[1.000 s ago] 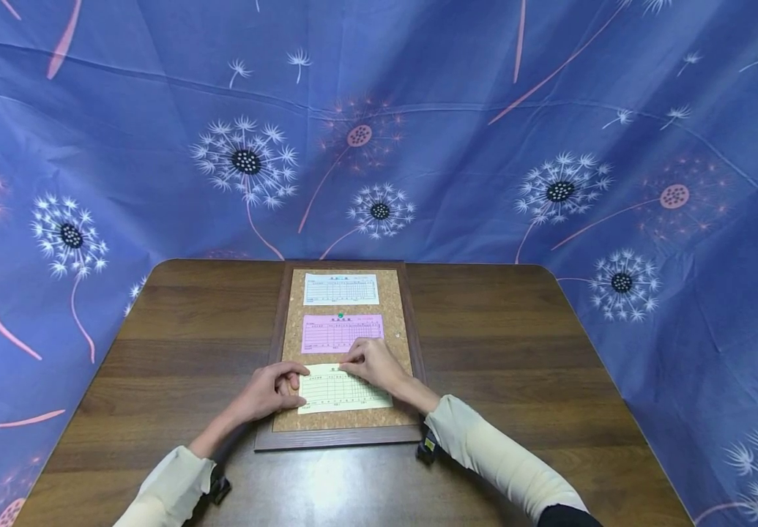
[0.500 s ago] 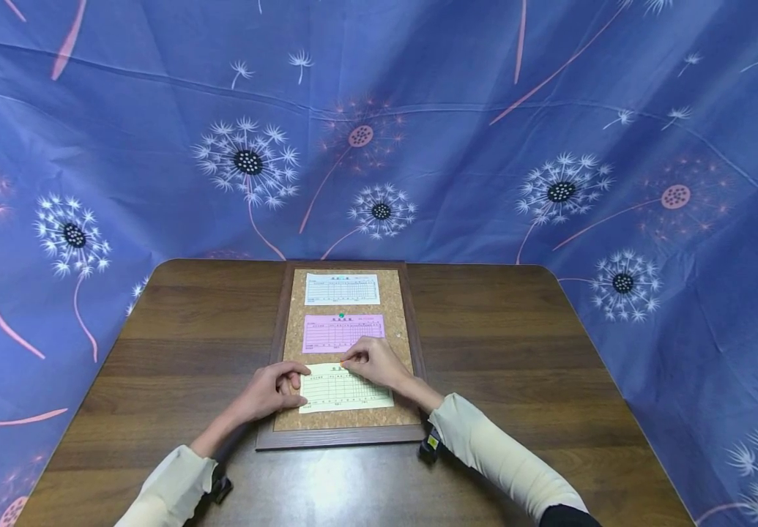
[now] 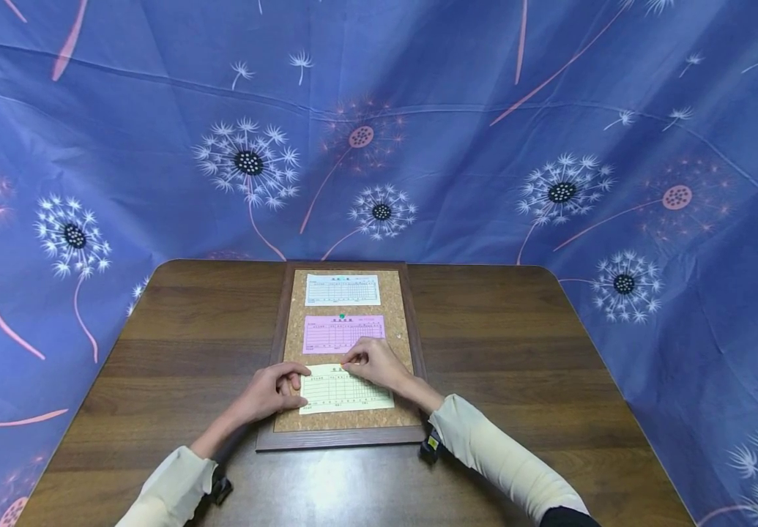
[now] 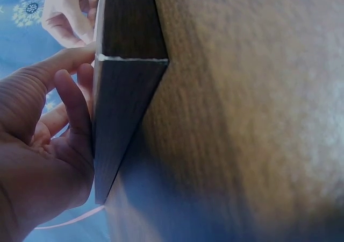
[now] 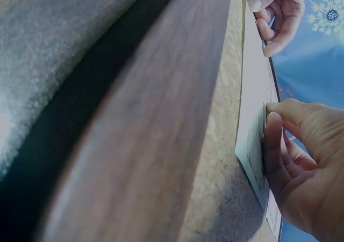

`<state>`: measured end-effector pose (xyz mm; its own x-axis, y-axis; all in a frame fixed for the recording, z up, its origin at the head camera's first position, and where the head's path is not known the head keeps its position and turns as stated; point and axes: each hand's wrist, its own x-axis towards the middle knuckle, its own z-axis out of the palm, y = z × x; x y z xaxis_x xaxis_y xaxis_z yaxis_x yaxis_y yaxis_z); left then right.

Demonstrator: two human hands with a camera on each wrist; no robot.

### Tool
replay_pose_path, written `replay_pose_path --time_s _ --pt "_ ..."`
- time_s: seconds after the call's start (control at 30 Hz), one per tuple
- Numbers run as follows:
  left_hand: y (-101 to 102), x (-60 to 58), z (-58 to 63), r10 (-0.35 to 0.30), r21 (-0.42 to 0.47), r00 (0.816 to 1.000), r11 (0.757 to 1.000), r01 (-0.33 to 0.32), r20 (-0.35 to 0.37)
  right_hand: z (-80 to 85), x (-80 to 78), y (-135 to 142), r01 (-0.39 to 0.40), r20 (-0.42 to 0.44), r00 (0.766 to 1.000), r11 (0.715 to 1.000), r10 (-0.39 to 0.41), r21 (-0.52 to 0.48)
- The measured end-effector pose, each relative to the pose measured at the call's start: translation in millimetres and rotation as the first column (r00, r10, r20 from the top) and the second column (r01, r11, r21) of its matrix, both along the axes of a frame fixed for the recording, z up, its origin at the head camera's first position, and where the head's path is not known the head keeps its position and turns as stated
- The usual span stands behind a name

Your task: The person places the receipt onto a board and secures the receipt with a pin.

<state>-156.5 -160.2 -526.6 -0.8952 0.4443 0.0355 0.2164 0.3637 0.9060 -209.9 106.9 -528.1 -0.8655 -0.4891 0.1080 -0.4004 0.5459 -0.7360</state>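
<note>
A pale yellow printed form slip (image 3: 326, 391) lies on the lower part of a framed cork board (image 3: 342, 437). My left hand (image 3: 273, 388) presses its left edge, index finger at the top corner and thumb at the bottom corner. At the slip's top middle, my right hand (image 3: 379, 364) pinches a small orange push pin (image 3: 343, 366), mostly hidden by the fingertips. In the right wrist view, the thumb and index finger of the right hand (image 5: 301, 161) meet right at the slip (image 5: 252, 140). The left wrist view shows the left hand (image 4: 54, 129) beside the board's frame (image 4: 121, 102).
Above the yellow slip, a pink slip (image 3: 326, 337) hangs by a green push pin (image 3: 342, 316). A white slip (image 3: 342, 293) is fixed at the board's top. The board lies on a brown wooden table (image 3: 504, 351), backed by a blue dandelion-print cloth (image 3: 444, 146).
Both hands hold their places on the yellow slip. A bit of orange shows more plainly at the right fingertips than one second ago.
</note>
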Motion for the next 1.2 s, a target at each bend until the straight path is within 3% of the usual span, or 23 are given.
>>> replay_pose_path --time_s 0.43,0.67,0.8,0.93,1.03,1.2 --pt "0 1.2 -1.2 -0.005 0.0 1.0 1.0 0.005 0.005 9.3 -2.5 -6 0.026 0.174 0.984 1.0 -0.026 0.004" --pt "0 -0.8 -2.8 -0.02 -0.01 1.0 1.0 0.02 -0.001 17.3 -4.8 -8 0.065 0.314 0.947 0.998 -0.067 0.017" --pt "-1 -4.5 -3.1 -0.024 -0.018 1.0 1.0 0.024 0.003 22.5 -8.9 -11 0.1 0.367 0.923 0.993 -0.116 0.064" --pt "-3 -9.1 -2.0 -0.018 -0.038 1.0 0.999 0.018 -0.007 25.2 -15.9 -13 0.094 0.41 0.905 0.994 -0.111 0.063" --pt "-4 -12.5 -1.3 -0.016 -0.05 1.0 0.999 0.015 -0.018 22.4 -19.3 -11 0.047 0.367 0.929 0.998 -0.058 0.038" --pt "-4 -18.0 -0.6 -0.021 -0.03 0.999 0.999 0.02 -0.03 15.0 -21.2 -1 -0.054 0.179 0.983 0.998 0.049 0.023"
